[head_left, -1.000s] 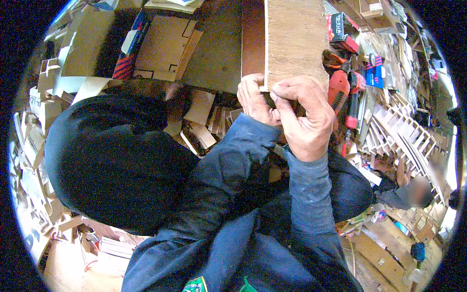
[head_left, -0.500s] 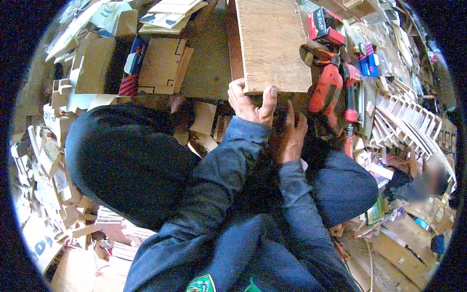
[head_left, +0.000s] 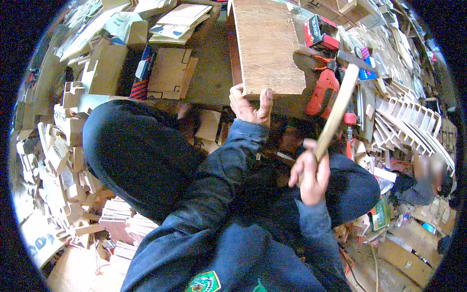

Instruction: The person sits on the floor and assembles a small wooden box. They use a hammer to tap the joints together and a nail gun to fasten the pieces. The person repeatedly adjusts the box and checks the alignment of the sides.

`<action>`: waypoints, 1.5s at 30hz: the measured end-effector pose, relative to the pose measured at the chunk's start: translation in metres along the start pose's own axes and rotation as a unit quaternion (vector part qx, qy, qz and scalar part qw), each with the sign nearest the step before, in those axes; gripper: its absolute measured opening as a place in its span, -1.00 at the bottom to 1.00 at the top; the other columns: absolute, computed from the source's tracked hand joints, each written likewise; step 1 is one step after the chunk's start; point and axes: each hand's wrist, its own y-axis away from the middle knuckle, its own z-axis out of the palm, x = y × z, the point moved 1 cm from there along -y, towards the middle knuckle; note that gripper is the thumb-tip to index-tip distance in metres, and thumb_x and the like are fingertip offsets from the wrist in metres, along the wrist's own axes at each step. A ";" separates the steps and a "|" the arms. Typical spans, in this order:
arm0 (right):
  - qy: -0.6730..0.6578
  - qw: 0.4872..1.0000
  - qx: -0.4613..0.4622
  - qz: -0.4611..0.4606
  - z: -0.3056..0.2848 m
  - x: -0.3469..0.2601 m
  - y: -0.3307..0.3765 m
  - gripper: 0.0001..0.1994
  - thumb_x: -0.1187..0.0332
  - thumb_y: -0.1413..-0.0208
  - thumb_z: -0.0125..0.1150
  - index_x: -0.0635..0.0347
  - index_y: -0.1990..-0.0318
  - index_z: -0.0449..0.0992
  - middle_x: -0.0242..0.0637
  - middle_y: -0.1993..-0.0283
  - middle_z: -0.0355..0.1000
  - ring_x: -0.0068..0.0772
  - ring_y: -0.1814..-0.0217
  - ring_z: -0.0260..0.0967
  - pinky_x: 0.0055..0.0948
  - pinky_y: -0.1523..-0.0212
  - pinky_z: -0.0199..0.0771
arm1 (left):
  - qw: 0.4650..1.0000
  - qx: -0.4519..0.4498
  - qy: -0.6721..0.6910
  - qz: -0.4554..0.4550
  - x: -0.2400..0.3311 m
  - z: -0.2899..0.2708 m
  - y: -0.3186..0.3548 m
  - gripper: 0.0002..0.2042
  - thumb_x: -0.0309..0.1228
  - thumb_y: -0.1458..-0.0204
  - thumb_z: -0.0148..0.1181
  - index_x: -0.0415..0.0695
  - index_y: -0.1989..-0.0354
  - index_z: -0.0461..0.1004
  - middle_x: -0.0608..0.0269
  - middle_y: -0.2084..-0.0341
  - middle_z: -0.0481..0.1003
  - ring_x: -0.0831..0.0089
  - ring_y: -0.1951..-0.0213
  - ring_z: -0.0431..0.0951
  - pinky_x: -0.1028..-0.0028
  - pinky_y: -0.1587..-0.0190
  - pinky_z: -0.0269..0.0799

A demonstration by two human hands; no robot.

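I see my left hand (head_left: 249,105) clamped on the near edge of a wooden board (head_left: 266,46), thumb pressed on the top face and the other fingers curled around the edge beneath. The board stretches straight away from that hand, its long side running up and away from me.

My right hand (head_left: 310,176) sits nearer to me and off to the right of the left one, well apart from the board. It is closed in a fist around the wooden handle of a hammer (head_left: 336,107). The handle rises up and away from the fist, tilting to the right, and the dark metal head is at the far end, just beyond the board's right edge and level with its middle.

Between the right hand and the board's right side lies a red power drill (head_left: 323,92), passing behind the hammer handle. Beyond my left hand, to its left, flat cardboard pieces (head_left: 171,72) lie on the floor. My knees in dark trousers flank both hands.
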 end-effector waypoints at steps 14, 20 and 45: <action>0.493 0.867 -0.067 -0.028 -0.001 -0.036 0.048 -0.73 0.22 -0.26 0.08 0.29 0.15 0.35 0.09 0.45 0.44 0.20 0.43 0.48 -0.06 0.48 0.43 | 0.998 0.032 -0.019 0.056 -0.016 0.006 -0.002 -0.37 0.08 0.15 0.35 -0.23 0.15 0.33 0.06 0.29 0.35 0.10 0.20 0.38 0.21 0.09 0.27; 0.451 0.852 0.056 -0.260 0.007 -0.028 0.052 -0.72 0.23 -0.26 0.10 0.31 0.14 0.36 -0.08 0.50 0.45 -0.04 0.53 0.47 -0.21 0.50 0.40 | 1.000 0.030 0.009 0.003 -0.006 0.005 0.002 -0.36 0.10 0.15 0.34 -0.23 0.15 0.33 0.05 0.30 0.35 0.07 0.18 0.37 0.21 0.07 0.27; 0.048 0.996 0.046 0.060 -0.033 0.008 0.001 -0.80 0.26 -0.32 0.02 0.16 0.05 0.38 -0.53 0.59 0.19 -0.77 0.73 0.06 -0.68 0.78 0.09 | 0.720 -0.018 -0.694 -0.029 0.067 -0.221 -0.287 -0.83 -0.41 0.10 0.21 -0.07 0.29 0.57 0.05 0.33 0.54 0.08 0.20 0.54 0.21 0.06 0.45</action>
